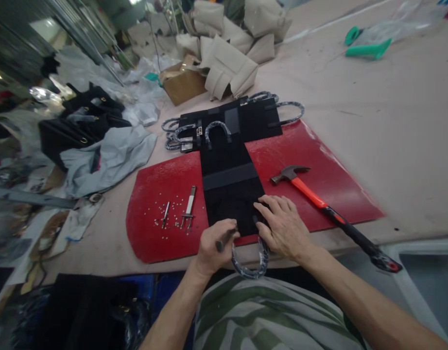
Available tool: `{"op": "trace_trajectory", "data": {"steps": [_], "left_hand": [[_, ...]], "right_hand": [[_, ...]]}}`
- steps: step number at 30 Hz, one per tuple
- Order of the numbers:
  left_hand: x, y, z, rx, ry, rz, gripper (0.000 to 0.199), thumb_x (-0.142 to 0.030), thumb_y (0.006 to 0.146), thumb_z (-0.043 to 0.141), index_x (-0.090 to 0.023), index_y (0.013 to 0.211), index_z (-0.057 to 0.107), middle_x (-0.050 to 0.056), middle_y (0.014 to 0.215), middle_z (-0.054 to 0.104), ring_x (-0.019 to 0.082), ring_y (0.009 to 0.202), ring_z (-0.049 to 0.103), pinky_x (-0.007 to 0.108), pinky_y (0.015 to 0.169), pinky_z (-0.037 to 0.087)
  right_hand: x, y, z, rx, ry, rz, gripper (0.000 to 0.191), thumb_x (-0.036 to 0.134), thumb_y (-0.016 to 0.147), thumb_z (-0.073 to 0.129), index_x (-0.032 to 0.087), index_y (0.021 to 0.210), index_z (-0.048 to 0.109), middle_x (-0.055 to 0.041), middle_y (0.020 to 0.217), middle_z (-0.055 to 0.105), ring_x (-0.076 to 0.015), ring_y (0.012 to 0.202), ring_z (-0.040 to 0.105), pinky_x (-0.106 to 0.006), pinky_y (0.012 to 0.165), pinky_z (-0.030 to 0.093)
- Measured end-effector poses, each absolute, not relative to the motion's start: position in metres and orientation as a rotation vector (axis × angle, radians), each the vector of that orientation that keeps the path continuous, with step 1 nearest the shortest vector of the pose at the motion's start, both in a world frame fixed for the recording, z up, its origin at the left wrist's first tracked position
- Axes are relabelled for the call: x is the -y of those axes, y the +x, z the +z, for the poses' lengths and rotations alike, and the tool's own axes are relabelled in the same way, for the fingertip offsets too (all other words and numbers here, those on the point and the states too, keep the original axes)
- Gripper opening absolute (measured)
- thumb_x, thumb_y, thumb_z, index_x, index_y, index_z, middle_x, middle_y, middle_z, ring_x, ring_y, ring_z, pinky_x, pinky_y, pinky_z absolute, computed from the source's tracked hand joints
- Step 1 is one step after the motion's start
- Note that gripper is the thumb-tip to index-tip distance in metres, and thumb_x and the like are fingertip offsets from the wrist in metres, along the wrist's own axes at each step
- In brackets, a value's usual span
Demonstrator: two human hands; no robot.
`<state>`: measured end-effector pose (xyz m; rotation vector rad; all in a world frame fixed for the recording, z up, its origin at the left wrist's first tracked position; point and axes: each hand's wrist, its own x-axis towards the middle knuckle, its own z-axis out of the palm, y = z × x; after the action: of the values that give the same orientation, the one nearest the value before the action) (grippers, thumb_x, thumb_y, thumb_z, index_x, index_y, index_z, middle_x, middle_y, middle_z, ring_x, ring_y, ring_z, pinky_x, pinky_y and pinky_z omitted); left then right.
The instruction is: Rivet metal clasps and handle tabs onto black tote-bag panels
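While the left hand (212, 244) is closed around a dark, rod-like tool (225, 239), the right hand (284, 224) rests by the right side of the black panel (231, 194), its fingers loosely spread and the thumb apart from the forefinger. This panel reaches toward the near edge of the red board (165, 177), and its wrapped handle (250, 275) extends past that edge. The step in hand seems to be work at the handle's ends; the next move, I judge, calls for a steady panel and exact placing of the tool. Both forearms slant inward from the near side.
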<state>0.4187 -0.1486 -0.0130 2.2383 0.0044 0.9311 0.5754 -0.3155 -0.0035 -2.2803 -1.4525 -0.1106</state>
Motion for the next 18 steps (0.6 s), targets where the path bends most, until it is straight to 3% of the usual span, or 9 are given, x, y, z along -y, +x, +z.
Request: {"op": "trace_trajectory", "data": {"steps": [2,7,18], "left_hand": [[0.15,0.417,-0.015,0.033,2.249,0.924,0.023,-0.009,0.087,0.067,-0.019,0.108,0.067,0.01,0.104,0.077,0.021,0.098,0.075,0.034,0.089,0.064],[0.152,0.424,-0.013,-0.491,1.974,0.841,0.009,-0.019,0.091,0.066,-0.017,0.099,0.068,0.007,0.095,0.077,0.019,0.088,0.076,0.032,0.084,0.064],[0.155,0.432,-0.011,-0.406,2.017,0.765,0.01,-0.019,0.089,0.068,-0.018,0.098,0.07,0.005,0.095,0.077,0.019,0.089,0.075,0.03,0.082,0.063]], "right_hand": [[0.315,0.575,-0.004,1.462,-2.287,-0.098,0.042,0.029,0.094,0.054,0.016,0.133,0.061,-0.0139,0.141,0.056,-0.0329,0.127,0.046,-0.051,0.113,0.029],[0.315,0.576,-0.006,1.453,-2.293,-0.058,0.044,0.032,0.094,0.055,0.016,0.134,0.06,-0.0139,0.144,0.054,-0.0333,0.129,0.045,-0.052,0.114,0.029],[0.315,0.576,-0.002,1.439,-2.288,-0.01,0.044,0.031,0.094,0.055,0.015,0.134,0.061,-0.0152,0.145,0.053,-0.0342,0.129,0.045,-0.054,0.114,0.029]]}}
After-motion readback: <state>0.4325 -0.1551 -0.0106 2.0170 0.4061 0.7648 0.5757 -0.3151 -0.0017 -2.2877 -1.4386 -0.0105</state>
